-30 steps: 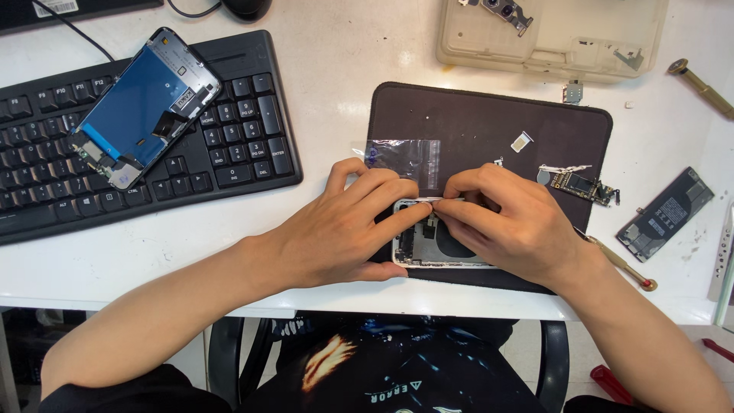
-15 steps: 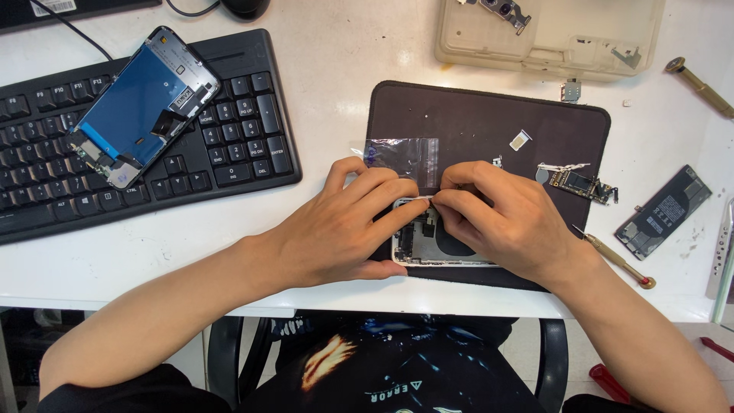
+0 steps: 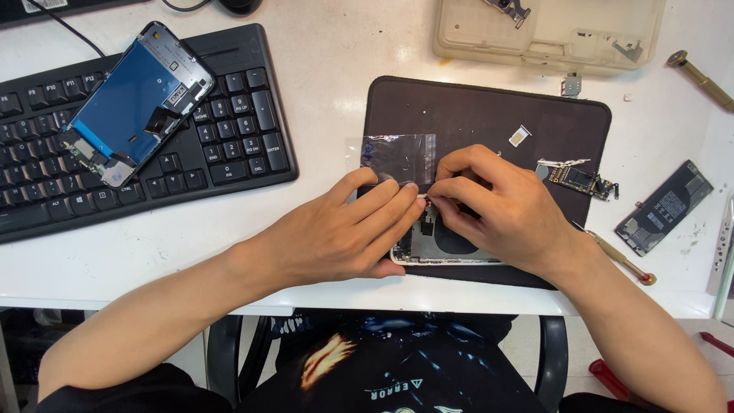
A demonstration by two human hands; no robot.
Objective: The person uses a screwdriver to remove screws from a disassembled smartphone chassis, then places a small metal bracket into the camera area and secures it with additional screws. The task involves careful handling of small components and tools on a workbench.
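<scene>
Little has shifted since the earlier frame: left hand point(image 3: 348, 233) and right hand point(image 3: 501, 210) remain curled, fingertips pinching a small part over the opened phone body point(image 3: 443, 246), lower centre, on the dark mat point(image 3: 474, 115).

Phone repair bench: dismantled screen point(image 3: 136, 99), circuit board point(image 3: 579, 180), parts tray point(image 3: 547, 34).
</scene>
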